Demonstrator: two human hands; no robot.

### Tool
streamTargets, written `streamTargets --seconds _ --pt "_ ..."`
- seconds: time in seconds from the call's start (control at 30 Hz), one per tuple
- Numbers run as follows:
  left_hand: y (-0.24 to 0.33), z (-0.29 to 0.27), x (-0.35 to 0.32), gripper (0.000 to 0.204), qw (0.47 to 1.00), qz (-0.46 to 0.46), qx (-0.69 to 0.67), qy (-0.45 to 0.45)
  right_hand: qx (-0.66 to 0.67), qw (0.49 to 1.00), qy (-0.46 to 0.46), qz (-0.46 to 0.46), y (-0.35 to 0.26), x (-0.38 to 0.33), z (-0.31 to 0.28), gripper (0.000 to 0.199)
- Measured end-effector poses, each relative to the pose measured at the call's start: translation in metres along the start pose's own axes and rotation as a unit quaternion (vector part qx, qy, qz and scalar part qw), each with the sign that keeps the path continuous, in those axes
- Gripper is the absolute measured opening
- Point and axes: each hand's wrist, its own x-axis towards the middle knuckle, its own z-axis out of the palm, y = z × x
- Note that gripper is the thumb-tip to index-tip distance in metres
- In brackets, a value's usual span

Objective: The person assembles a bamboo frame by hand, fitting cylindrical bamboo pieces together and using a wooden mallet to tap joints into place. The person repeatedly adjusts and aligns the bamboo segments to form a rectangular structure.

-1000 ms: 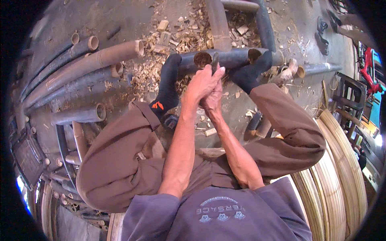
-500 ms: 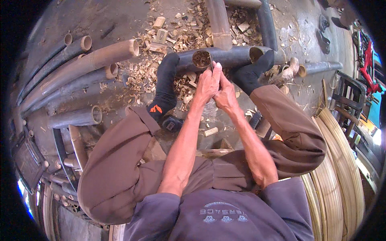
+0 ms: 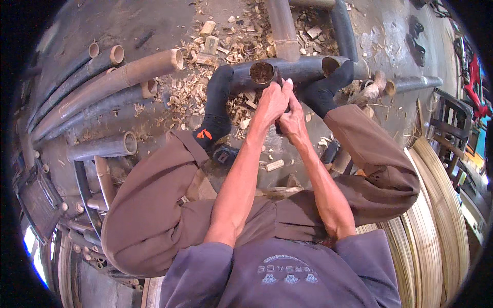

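Note:
A dark, thick bamboo pole (image 3: 303,70) lies crosswise in front of me, between my black-clad feet. A round hole (image 3: 262,73) is cut in its upper side, left of the middle. My left hand (image 3: 273,104) and my right hand (image 3: 294,122) are closed together around a hand tool with a narrow dark blade (image 3: 278,76). The blade tip is at the right rim of the hole. Most of the handle is hidden in my fists, and a dark end shows below them. A second hole (image 3: 330,65) is partly covered by my right foot.
Wood chips (image 3: 209,45) and shavings cover the floor around the pole. An upright-running bamboo piece (image 3: 282,31) meets the pole's far side. More bamboo poles (image 3: 110,90) lie at left. Long split bamboo strips (image 3: 436,205) stand at right, near a dark crate (image 3: 452,120).
My hands have tipped the tool, so more of its blade now shows above the hole's right rim. My right hand has slid slightly lower along it. The whole view has shifted a little.

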Motion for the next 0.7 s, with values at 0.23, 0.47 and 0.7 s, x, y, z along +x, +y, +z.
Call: streamTargets --seconds 0.23,0.47,0.7 --pt "-0.013 0.037 0.018 0.074 0.988 -0.014 -0.122 0.097 -0.185 0.971 -0.124 -0.084 -0.018 0.033 -0.045 0.065" --pt "-0.001 0.059 0.034 0.08 0.917 -0.056 -0.349 0.186 -0.298 0.912 -0.237 -0.151 -0.022 0.083 -0.073 0.064" --pt "-0.023 0.044 -0.009 0.067 0.963 -0.054 -0.095 0.247 -0.11 0.942 -0.315 0.021 0.01 0.045 -0.044 0.065"
